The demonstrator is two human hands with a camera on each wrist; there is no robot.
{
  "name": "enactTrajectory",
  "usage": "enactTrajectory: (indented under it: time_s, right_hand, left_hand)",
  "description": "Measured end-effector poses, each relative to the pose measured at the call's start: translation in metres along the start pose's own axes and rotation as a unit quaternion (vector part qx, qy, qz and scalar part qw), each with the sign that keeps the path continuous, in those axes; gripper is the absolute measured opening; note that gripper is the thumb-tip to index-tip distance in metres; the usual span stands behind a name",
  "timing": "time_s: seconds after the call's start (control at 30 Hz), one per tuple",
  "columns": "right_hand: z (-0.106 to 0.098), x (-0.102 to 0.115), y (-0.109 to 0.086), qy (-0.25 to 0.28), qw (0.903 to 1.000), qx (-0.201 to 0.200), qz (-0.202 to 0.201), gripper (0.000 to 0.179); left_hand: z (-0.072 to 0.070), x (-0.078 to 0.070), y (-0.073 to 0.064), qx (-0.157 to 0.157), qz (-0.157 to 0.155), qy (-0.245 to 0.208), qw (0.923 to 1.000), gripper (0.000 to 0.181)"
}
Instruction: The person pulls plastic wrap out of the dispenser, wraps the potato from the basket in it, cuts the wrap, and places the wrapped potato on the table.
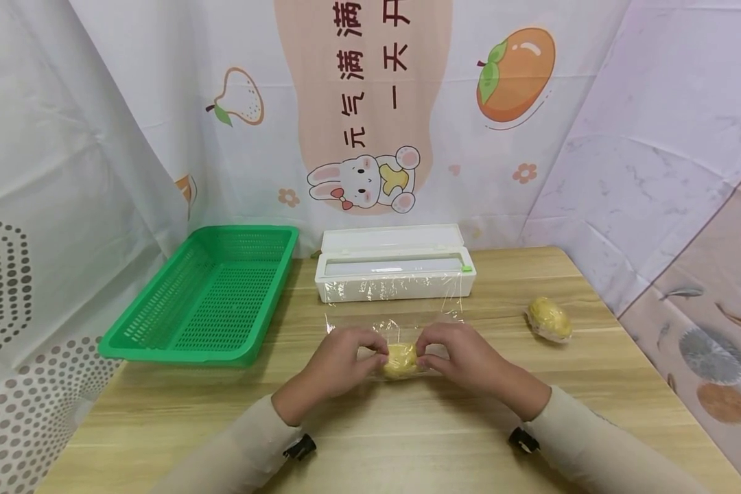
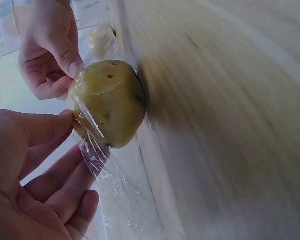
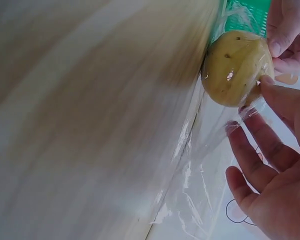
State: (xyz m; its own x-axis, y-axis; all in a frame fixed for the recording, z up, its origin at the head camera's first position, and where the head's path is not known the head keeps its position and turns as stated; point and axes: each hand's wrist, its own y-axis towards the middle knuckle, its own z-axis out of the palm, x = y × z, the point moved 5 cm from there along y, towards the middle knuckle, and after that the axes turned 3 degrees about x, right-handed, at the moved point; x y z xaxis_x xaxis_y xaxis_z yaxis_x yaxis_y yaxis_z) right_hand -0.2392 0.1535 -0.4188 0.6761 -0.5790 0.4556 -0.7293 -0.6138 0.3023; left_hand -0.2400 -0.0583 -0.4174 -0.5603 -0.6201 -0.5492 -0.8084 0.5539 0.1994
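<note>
A yellow potato point(image 1: 400, 361) rests on the table near its middle, with clear plastic wrap point(image 3: 190, 190) drawn over it. My left hand point(image 1: 341, 358) pinches its left end through the film, thumb on the near side and fingers spread under the wrap. At the opposite end my right hand point(image 1: 469, 360) holds the potato the same way. In the left wrist view the film lies tight and glossy over the potato point(image 2: 110, 105), with creases by the left fingers. From there the sheet runs back to a white wrap dispenser point(image 1: 398, 288), whose lid stands up.
A green plastic basket point(image 1: 179, 355) stands at the back left of the wooden table point(image 1: 407, 453). Over on the right lies another potato point(image 1: 548, 319) in plastic wrap. A small green slider point(image 1: 466, 268) sits at the dispenser's right end. Printed cloth point(image 1: 234, 171) hangs behind the table.
</note>
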Motion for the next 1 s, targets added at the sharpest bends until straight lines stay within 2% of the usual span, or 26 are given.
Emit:
enactTrajectory:
  time_s: [0.1,0.23,0.5,0.6,0.8,1.0]
  right_hand:
    - [-0.001,0.001,-0.001,-0.002,1.0,-0.004,-0.005,0.009]
    - [-0.003,0.001,-0.001,-0.011,0.9999,-0.001,0.003,0.008]
    - [-0.001,-0.002,0.002,-0.033,0.9987,0.024,0.029,0.038]
    - [0.001,-0.003,0.004,-0.024,0.9984,0.025,0.043,0.043]
    - [0.004,-0.008,0.008,0.018,0.9952,0.039,0.088,0.037]
    - [0.008,-0.016,0.009,0.066,0.9902,0.052,0.112,0.034]
  left_hand:
    - [-0.001,-0.002,-0.001,0.004,0.001,0.001,1.0,0.004]
    - [-0.002,-0.003,-0.001,0.014,0.004,0.009,0.9999,0.013]
    - [0.0,0.004,0.004,0.026,-0.01,0.045,0.9986,0.043]
    - [0.001,0.007,0.006,0.032,-0.021,0.036,0.9986,0.044]
    - [0.0,0.012,0.01,0.043,-0.04,-0.004,0.9983,0.039]
    - [0.0,0.02,0.013,0.059,-0.054,-0.034,0.9962,0.032]
